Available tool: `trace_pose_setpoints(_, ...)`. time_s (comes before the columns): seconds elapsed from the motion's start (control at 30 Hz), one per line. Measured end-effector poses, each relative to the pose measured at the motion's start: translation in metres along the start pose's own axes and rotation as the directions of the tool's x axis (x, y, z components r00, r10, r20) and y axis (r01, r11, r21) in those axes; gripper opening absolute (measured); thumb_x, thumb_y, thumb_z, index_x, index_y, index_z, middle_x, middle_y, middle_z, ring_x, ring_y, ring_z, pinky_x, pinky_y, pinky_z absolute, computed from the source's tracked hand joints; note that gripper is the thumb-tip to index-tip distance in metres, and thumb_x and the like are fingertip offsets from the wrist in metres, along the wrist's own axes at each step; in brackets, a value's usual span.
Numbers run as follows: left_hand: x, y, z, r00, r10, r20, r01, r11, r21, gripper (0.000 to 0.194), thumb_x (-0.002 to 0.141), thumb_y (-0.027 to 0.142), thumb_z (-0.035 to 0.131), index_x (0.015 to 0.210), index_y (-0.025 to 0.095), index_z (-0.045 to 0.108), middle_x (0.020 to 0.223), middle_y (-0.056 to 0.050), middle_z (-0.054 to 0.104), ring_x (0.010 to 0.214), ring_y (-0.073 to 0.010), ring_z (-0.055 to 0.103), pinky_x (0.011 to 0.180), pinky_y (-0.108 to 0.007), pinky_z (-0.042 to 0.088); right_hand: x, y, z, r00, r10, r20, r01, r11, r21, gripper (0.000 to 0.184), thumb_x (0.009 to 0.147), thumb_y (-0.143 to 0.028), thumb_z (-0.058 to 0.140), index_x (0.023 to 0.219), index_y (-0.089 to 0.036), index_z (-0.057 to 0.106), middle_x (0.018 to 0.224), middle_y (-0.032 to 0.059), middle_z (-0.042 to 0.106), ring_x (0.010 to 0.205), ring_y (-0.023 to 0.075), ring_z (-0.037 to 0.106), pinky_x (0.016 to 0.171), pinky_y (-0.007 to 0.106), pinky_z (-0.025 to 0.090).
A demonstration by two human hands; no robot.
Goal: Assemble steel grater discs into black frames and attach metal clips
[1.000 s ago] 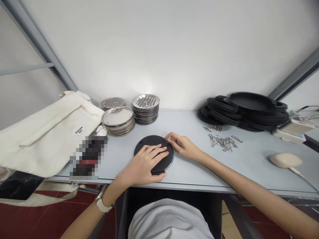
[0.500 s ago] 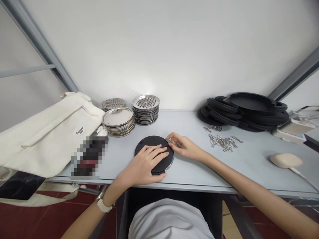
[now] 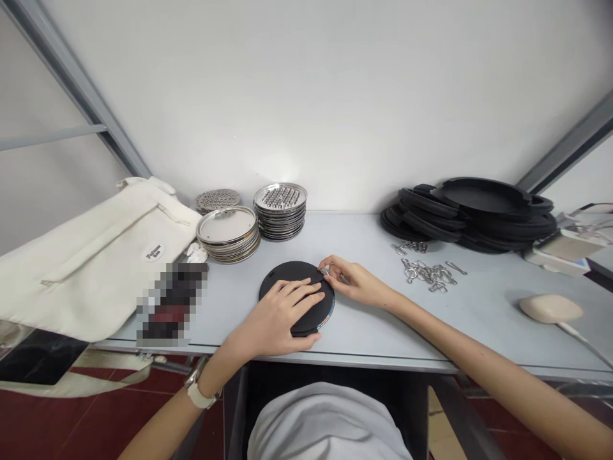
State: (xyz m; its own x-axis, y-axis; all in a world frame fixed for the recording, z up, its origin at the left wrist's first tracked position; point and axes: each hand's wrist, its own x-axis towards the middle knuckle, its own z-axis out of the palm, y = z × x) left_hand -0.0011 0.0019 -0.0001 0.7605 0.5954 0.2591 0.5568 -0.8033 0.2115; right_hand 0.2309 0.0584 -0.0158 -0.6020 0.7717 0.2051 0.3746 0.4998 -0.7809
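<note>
A round black disc (image 3: pixel 281 273) with a shiny rim at its right side lies on the table near the front edge. My left hand (image 3: pixel 286 316) rests on top of it, fingers spread and flat, thumb along the near rim. At the disc's upper right edge, my right hand (image 3: pixel 352 281) pinches a small metal ring (image 3: pixel 324 272) between thumb and fingertips. Part of that ring is covered by the fingers, so its full shape does not show.
Stacked metal grater discs (image 3: pixel 280 211) and plain metal discs (image 3: pixel 227 233) stand at back left. Black round trays (image 3: pixel 488 214) pile up at back right, with loose metal clasps (image 3: pixel 428 273) before them. A cream bag (image 3: pixel 105 255) lies left; a corded cream device (image 3: pixel 550 308) lies right.
The metal ring at the disc's edge has tilted slightly and shows a little more between the right fingertips. My left hand and the disc stay in place.
</note>
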Motion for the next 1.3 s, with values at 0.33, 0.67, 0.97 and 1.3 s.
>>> trace_pose_setpoints(0.33, 0.0002, -0.0001, 0.0012, 1.000, 0.000, -0.013, 0.000, 1.000, -0.006, 0.060, 0.082, 0.041, 0.059, 0.136, 0.022, 0.040, 0.140, -0.006, 0.047, 0.134, -0.0259, 0.034, 0.106, -0.042, 0.029, -0.0012, 0.0036, 0.0020, 1.000, 0.007, -0.015, -0.007, 1.000, 0.003, 0.022, 0.094, -0.034, 0.042, 0.108, -0.019, 0.049, 0.062, -0.0072, 0.040, 0.056, 0.0093, 0.037, 0.054, 0.021, 0.032)
trace_pose_setpoints(0.67, 0.0002, 0.0001, 0.0011, 1.000, -0.004, -0.008, 0.004, 1.000, -0.002, 0.059, 0.082, 0.041, 0.058, 0.136, 0.022, 0.041, 0.139, -0.005, 0.047, 0.134, -0.0252, 0.034, 0.107, -0.042, 0.028, 0.0009, 0.0002, -0.0009, 0.998, 0.017, -0.054, -0.020, 0.998, -0.054, 0.037, 0.095, -0.039, 0.042, 0.123, -0.019, 0.055, 0.071, -0.0014, 0.059, 0.061, 0.0114, 0.051, 0.064, 0.024, 0.043)
trace_pose_setpoints(0.97, 0.0007, 0.0007, 0.0008, 1.000, -0.002, -0.021, 0.002, 1.000, 0.003, 0.060, 0.081, 0.041, 0.059, 0.135, 0.023, 0.041, 0.138, -0.005, 0.048, 0.133, -0.0252, 0.035, 0.107, -0.042, 0.030, 0.0006, -0.0016, -0.0014, 0.997, -0.015, -0.072, 0.008, 0.995, -0.104, 0.038, 0.095, -0.035, 0.039, 0.124, -0.021, 0.060, 0.111, 0.0069, 0.068, 0.090, 0.0178, 0.063, 0.081, 0.030, 0.048)
trace_pose_setpoints(1.3, 0.0003, -0.0001, 0.0014, 1.000, 0.001, -0.019, -0.001, 1.000, 0.000, 0.060, 0.082, 0.041, 0.058, 0.136, 0.022, 0.041, 0.138, -0.006, 0.048, 0.134, -0.0261, 0.034, 0.107, -0.042, 0.029, -0.0005, -0.0026, -0.0022, 0.999, 0.006, -0.038, -0.010, 0.995, -0.095, 0.034, 0.091, -0.030, 0.045, 0.121, -0.018, 0.057, 0.071, -0.0008, 0.058, 0.066, 0.0120, 0.053, 0.064, 0.023, 0.043)
